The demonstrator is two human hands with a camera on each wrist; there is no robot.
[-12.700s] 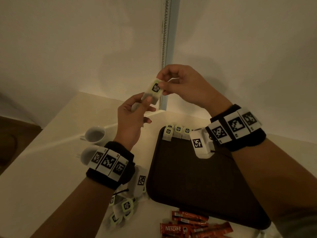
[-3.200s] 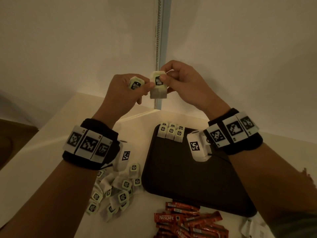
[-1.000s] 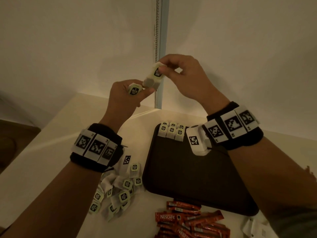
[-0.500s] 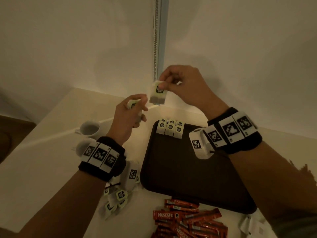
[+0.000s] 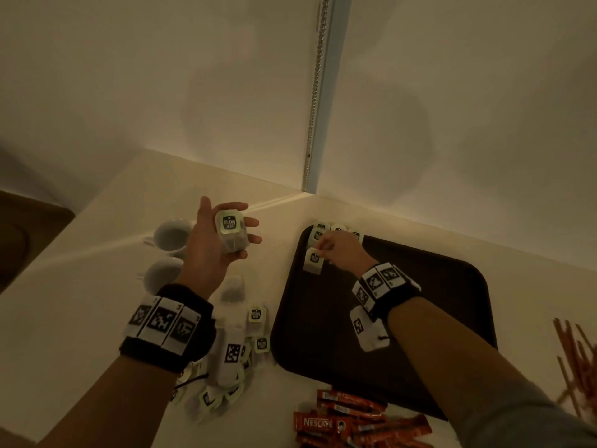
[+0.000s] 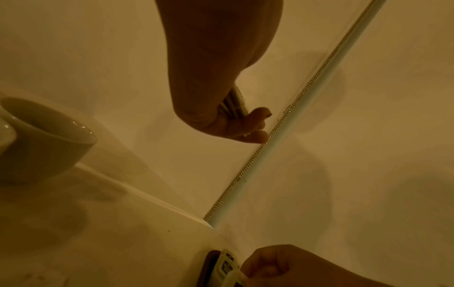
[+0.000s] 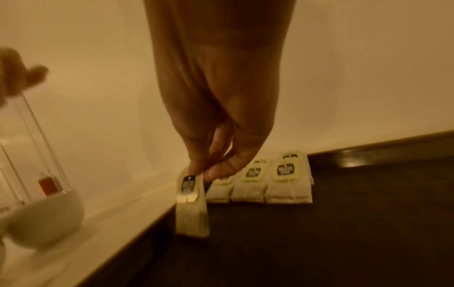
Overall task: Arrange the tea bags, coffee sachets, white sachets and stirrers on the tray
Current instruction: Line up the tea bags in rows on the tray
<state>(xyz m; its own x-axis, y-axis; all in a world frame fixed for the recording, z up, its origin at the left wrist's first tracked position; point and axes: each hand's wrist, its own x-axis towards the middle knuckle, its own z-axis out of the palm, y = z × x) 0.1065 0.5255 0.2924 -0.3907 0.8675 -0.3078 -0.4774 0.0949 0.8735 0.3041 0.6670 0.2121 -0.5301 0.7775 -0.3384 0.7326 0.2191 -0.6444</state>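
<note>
Our right hand [image 5: 336, 250] pinches a tea bag [image 5: 314, 260] by its pale green tag, thumb and forefinger closed on the tag's top edge. In the right wrist view the bag [image 7: 191, 203] hangs upright from our fingers [image 7: 222, 170], its lower edge at or just above the tray [image 5: 436, 286], near the left rim; we cannot tell whether it touches. The bag is off-white paper with a dark label on the tag.

Our left hand [image 5: 214, 244] is raised over the desk [image 5: 64, 302], palm up, fingers loosely curled round a second tea bag [image 5: 231, 232], tag facing us.

The tray is dark brown with rounded corners. It holds a short row [image 7: 260, 184] of tea bags lying flat at its far left corner, just beyond the hanging bag.

On the desk, a loose pile [image 5: 232, 357] of tea bags lies left of the tray, red coffee sachets [image 5: 352, 421] near its front edge, and stirrers [image 5: 575, 360] well to the right. Two white cups [image 5: 168, 253] stand beyond the pile.
</note>
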